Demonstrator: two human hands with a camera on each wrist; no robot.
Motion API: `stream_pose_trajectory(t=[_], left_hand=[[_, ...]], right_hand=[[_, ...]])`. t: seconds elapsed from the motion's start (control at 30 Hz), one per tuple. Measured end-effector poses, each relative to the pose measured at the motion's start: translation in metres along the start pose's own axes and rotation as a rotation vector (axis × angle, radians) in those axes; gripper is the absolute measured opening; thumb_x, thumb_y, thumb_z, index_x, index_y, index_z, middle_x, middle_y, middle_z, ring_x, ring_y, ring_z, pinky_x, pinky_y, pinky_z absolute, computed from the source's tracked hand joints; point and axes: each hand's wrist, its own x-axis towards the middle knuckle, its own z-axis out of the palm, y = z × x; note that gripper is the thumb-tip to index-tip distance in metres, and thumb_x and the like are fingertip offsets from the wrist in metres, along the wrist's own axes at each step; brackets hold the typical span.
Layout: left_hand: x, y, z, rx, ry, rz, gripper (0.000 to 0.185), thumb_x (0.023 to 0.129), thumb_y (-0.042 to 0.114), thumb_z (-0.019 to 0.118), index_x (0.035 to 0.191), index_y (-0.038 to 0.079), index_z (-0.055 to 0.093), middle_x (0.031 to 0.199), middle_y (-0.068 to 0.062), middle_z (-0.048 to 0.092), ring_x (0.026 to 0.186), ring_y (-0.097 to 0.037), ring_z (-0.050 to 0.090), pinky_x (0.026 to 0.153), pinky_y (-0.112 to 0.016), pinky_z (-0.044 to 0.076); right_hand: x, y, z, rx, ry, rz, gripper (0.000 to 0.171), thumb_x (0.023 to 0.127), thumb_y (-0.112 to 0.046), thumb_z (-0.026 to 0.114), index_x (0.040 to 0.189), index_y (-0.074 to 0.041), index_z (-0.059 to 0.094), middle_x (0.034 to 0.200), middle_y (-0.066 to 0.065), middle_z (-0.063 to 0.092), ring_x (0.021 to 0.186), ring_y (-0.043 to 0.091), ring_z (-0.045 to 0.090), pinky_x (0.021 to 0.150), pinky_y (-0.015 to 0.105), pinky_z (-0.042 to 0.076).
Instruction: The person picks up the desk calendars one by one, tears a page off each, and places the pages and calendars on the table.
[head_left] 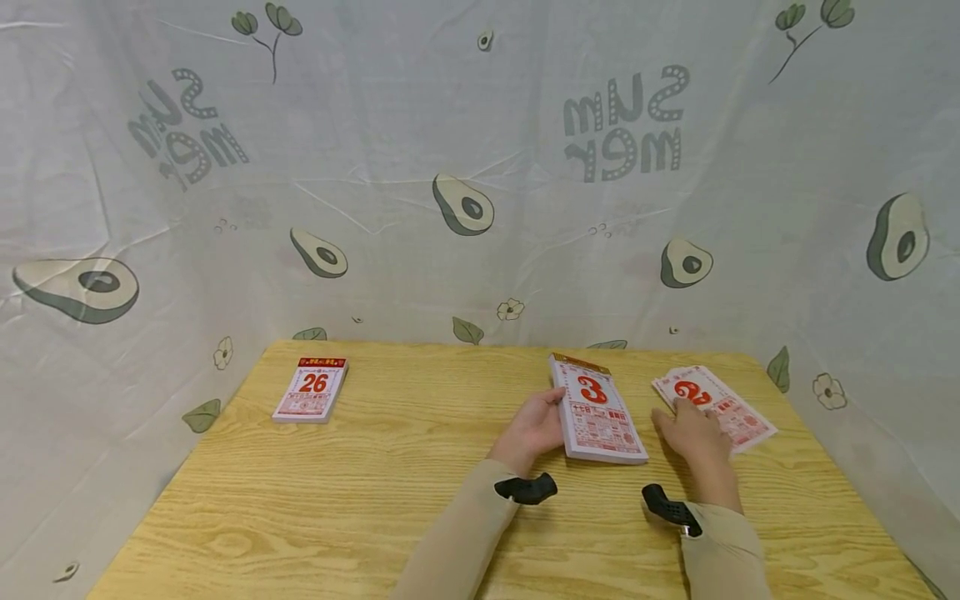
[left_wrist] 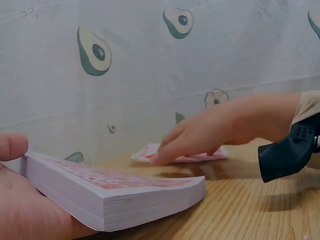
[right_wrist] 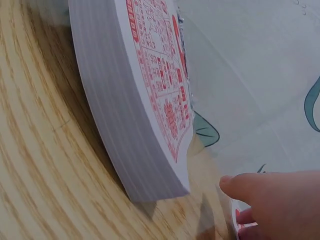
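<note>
My left hand (head_left: pixel 536 427) grips a thick tear-off calendar (head_left: pixel 596 410) by its left edge, thumb on top and fingers underneath. A large red 3 shows on its top sheet, below a gold binding strip, and its left side is tilted up in the left wrist view. To the right, loose calendar sheets (head_left: pixel 723 408) lie in a small overlapping pile, the upper one with a red 2. Over that pile is my right hand (head_left: pixel 693 433), its relaxed fingers down at the sheets and partly covering them. In the right wrist view only its thumb and fingertips (right_wrist: pixel 245 217) show.
A smaller tear-off calendar (head_left: pixel 312 390) with a red 26 and a red header lies at the back left of the wooden table (head_left: pixel 300 500). Behind the table hangs a pale curtain (head_left: pixel 390 167) printed with avocados. Each wrist carries a black camera mount (head_left: pixel 525 489).
</note>
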Motion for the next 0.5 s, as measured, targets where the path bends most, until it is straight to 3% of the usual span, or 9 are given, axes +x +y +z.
stream_pose_trajectory(t=[0.13,0.3,0.5], left_hand=[[-0.001,0.001,0.005,0.048,0.016,0.017,0.060,0.102,0.020,0.042,0.156,0.010,0.018,0.158,-0.019,0.028,0.147,-0.040,0.022,0.120,-0.056,0.017],[-0.006,0.004,0.010,0.089,0.045,0.006,0.063,0.099,0.019,0.048,0.155,0.011,0.020,0.156,-0.020,0.032,0.145,-0.041,0.027,0.118,-0.058,0.021],[-0.011,0.008,0.012,0.092,0.049,-0.015,0.068,0.095,0.017,0.052,0.155,0.013,0.020,0.156,-0.020,0.031,0.145,-0.042,0.027,0.117,-0.060,0.022]], right_hand=[[-0.001,-0.003,-0.001,0.039,0.036,0.019,0.079,0.099,-0.050,0.038,0.143,0.015,0.027,0.144,0.041,0.028,0.134,0.059,0.019,0.102,0.074,0.024],[-0.002,-0.004,-0.003,0.009,0.043,0.006,0.074,0.100,-0.046,0.038,0.136,0.018,0.036,0.137,0.042,0.037,0.127,0.060,0.029,0.097,0.071,0.033],[-0.003,-0.007,-0.002,-0.037,0.033,-0.017,0.071,0.100,-0.046,0.037,0.140,0.012,0.038,0.143,0.038,0.034,0.130,0.061,0.025,0.099,0.073,0.031]])
